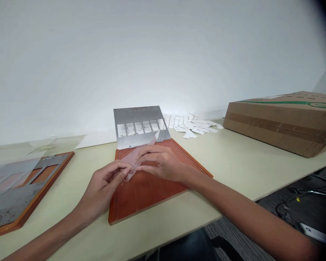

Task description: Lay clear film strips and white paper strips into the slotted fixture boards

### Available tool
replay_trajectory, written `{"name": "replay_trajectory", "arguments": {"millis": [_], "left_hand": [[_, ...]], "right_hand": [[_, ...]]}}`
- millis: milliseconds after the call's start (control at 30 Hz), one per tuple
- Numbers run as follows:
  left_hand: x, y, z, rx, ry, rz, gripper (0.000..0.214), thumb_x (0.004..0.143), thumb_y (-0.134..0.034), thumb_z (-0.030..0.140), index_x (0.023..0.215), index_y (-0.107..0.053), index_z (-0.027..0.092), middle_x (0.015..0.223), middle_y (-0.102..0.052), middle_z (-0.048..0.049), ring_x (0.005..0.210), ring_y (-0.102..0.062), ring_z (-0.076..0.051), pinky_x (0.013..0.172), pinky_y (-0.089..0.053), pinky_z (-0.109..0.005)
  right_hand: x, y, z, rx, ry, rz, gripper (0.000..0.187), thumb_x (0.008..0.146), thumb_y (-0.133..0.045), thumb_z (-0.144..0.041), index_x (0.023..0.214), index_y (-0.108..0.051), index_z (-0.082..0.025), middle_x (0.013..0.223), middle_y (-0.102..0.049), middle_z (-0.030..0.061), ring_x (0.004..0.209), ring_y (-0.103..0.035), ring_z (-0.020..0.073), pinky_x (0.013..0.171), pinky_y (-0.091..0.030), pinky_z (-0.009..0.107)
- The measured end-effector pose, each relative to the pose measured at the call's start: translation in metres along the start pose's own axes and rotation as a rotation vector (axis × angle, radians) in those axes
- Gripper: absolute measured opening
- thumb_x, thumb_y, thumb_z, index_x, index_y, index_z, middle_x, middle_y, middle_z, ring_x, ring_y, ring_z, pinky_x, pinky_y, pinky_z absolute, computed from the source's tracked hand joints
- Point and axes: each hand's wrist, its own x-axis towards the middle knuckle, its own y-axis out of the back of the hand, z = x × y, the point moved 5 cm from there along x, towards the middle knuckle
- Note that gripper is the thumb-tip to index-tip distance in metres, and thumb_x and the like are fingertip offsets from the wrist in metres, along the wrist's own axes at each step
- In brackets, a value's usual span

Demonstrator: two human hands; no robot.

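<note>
Thin translucent pinkish sheet, pinched between 2 close hands: left hand at its lower edge, right hand on top, above orange-brown board.

free: tabletop between orange board and cardboard box | in way: raised metal plate behind board; paper scraps beyond, probably loose

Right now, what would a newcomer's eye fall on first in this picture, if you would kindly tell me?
Probably the left hand and right hand at centre, holding a translucent pink sheet over an orange-brown board, a slotted metal plate raised at its far edge. To the right, a large cardboard box and scattered white paper pieces catch the eye.
</note>
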Motion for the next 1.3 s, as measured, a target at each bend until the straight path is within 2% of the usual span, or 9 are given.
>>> {"name": "replay_trajectory", "arguments": {"millis": [200,533,733,900,1067,1133,1200,1267,1300], "left_hand": [[-0.001,0.003,0.003,0.080,-0.013,0.040,0.029,0.101,-0.059,0.053,0.092,-0.068,0.027,0.090,-0.065,0.0004,0.087,-0.059,-0.019,0.079,-0.038,-0.029],[0.001,0.003,0.003,0.116,-0.013,0.023,0.030,0.101,-0.057,0.053,0.091,-0.067,0.026,0.090,-0.064,0.0005,0.086,-0.056,-0.019,0.077,-0.037,-0.028],[0.000,0.001,0.003,0.062,0.000,0.037,0.027,0.097,-0.064,0.054,0.094,-0.069,0.027,0.094,-0.068,0.0011,0.087,-0.059,-0.017,0.079,-0.041,-0.026],[0.000,0.003,0.000,0.014,0.027,0.047,0.029,0.094,-0.068,0.055,0.093,-0.073,0.027,0.090,-0.070,-0.0001,0.084,-0.063,-0.017,0.076,-0.045,-0.024],[0.003,0.008,-0.002,0.006,0.023,0.125,0.028,0.092,-0.071,0.055,0.091,-0.074,0.026,0.085,-0.074,-0.0015,0.080,-0.067,-0.019,0.076,-0.049,-0.026],[0.003,0.011,-0.002,0.027,0.000,0.165,0.026,0.092,-0.072,0.053,0.090,-0.075,0.027,0.084,-0.074,-0.0012,0.077,-0.067,-0.019,0.073,-0.049,-0.027],[0.002,0.014,0.000,0.062,-0.046,0.206,0.023,0.090,-0.073,0.052,0.088,-0.077,0.029,0.085,-0.074,-0.0013,0.079,-0.066,-0.020,0.074,-0.048,-0.028],[0.000,0.018,0.004,0.093,-0.099,0.248,0.020,0.085,-0.079,0.050,0.086,-0.080,0.030,0.091,-0.076,-0.0022,0.087,-0.066,-0.022,0.082,-0.048,-0.030],[-0.001,0.021,0.005,0.099,-0.114,0.276,0.020,0.081,-0.082,0.050,0.083,-0.080,0.030,0.092,-0.076,-0.0024,0.090,-0.066,-0.023,0.085,-0.048,-0.030]], "right_hand": [[-0.002,-0.001,0.000,-0.016,0.030,-0.017,0.010,0.097,-0.070,-0.022,0.097,-0.075,-0.013,0.101,-0.076,0.0101,0.096,-0.072,0.0166,0.087,-0.061,0.030],[-0.002,-0.004,-0.002,-0.037,0.060,-0.014,0.011,0.098,-0.070,-0.023,0.096,-0.075,-0.013,0.100,-0.076,0.0095,0.093,-0.072,0.0155,0.085,-0.062,0.028],[-0.002,-0.003,-0.003,-0.027,0.063,0.000,0.011,0.098,-0.070,-0.022,0.095,-0.075,-0.013,0.100,-0.076,0.0099,0.093,-0.072,0.0159,0.085,-0.062,0.028],[-0.004,-0.006,0.000,-0.015,0.021,-0.027,0.010,0.097,-0.071,-0.023,0.101,-0.074,-0.015,0.106,-0.076,0.0089,0.098,-0.072,0.0156,0.090,-0.062,0.029],[-0.003,-0.006,0.008,-0.076,-0.107,-0.005,0.035,0.094,-0.075,-0.031,0.125,-0.068,-0.015,0.124,-0.069,0.0140,0.107,-0.070,0.0180,0.093,-0.061,0.032],[-0.003,-0.005,0.012,-0.109,-0.134,-0.047,0.040,0.092,-0.078,-0.031,0.128,-0.067,-0.018,0.128,-0.068,0.0123,0.110,-0.069,0.0175,0.091,-0.060,0.030],[-0.004,-0.005,0.016,-0.150,-0.151,-0.095,0.030,0.092,-0.077,-0.026,0.120,-0.070,-0.020,0.122,-0.071,0.0084,0.106,-0.069,0.0162,0.087,-0.059,0.027],[-0.007,-0.003,0.020,-0.214,-0.177,-0.107,0.010,0.092,-0.073,-0.016,0.101,-0.072,-0.019,0.105,-0.074,0.0047,0.091,-0.069,0.0140,0.078,-0.055,0.025],[-0.009,-0.002,0.022,-0.258,-0.195,-0.094,0.007,0.091,-0.069,-0.011,0.091,-0.071,-0.018,0.095,-0.072,0.0033,0.082,-0.067,0.0130,0.072,-0.052,0.023]]}}
